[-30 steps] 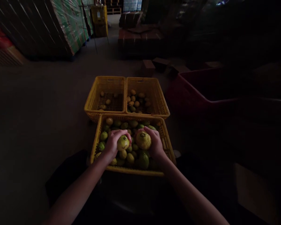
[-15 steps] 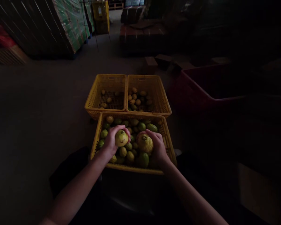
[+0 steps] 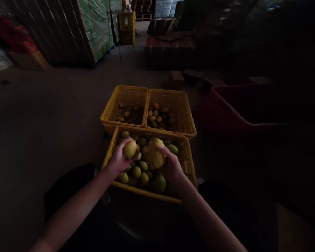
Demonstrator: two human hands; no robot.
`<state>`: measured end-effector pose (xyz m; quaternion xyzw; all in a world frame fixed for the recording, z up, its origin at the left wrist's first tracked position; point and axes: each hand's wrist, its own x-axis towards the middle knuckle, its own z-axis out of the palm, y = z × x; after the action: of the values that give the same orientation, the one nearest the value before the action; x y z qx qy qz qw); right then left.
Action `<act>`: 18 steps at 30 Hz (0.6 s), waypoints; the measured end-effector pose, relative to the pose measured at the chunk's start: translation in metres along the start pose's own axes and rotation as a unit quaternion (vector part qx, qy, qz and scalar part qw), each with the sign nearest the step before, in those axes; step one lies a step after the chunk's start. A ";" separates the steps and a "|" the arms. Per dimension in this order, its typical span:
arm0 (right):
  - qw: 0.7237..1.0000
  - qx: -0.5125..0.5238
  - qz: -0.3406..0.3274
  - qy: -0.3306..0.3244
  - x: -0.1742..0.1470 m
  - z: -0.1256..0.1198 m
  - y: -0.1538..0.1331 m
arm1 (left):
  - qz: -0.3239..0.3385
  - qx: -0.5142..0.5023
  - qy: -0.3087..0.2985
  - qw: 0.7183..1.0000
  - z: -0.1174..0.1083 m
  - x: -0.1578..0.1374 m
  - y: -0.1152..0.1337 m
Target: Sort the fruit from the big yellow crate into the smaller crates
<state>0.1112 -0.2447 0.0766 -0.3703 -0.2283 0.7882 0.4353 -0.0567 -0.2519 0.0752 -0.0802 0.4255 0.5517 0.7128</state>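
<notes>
My left hand is wrapped round a smooth, pale yellow-green guava. A larger, bumpy yellow guava is gripped in my right hand, the thumb lying across its side. Both hands are above the near yellow crate, which holds many green and yellowish guavas. A big green guava lies in it below my right hand. The fingers under both held fruits are partly hidden.
Behind stand two more yellow crates: the left one has several fruits on its mesh floor, the right one a small pile. A dark red bin is at the right. Wrapped green stacks and cardboard boxes stand farther back.
Both guavas have been turned in my hands; their ends no longer face me. My hands have shifted slightly left over the near crate. The camera view has swung a little left and up.
</notes>
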 end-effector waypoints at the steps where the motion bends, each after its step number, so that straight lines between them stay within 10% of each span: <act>1: 1.000 0.005 0.017 -0.004 0.002 0.001 0.000 | -0.010 -0.003 0.007 1.000 -0.006 0.000 0.001; 7: 0.975 0.014 0.219 -0.020 0.013 0.004 0.011 | -0.065 -0.015 0.049 0.997 -0.025 -0.002 0.013; 18: 0.974 0.112 0.170 0.102 0.011 -0.014 0.014 | -0.074 -0.009 -0.058 0.996 -0.003 -0.016 0.011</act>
<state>0.1110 -0.2420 0.0538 -0.4310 -0.0270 0.8292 0.3548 -0.0680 -0.2611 0.0886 -0.0862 0.3714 0.5047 0.7745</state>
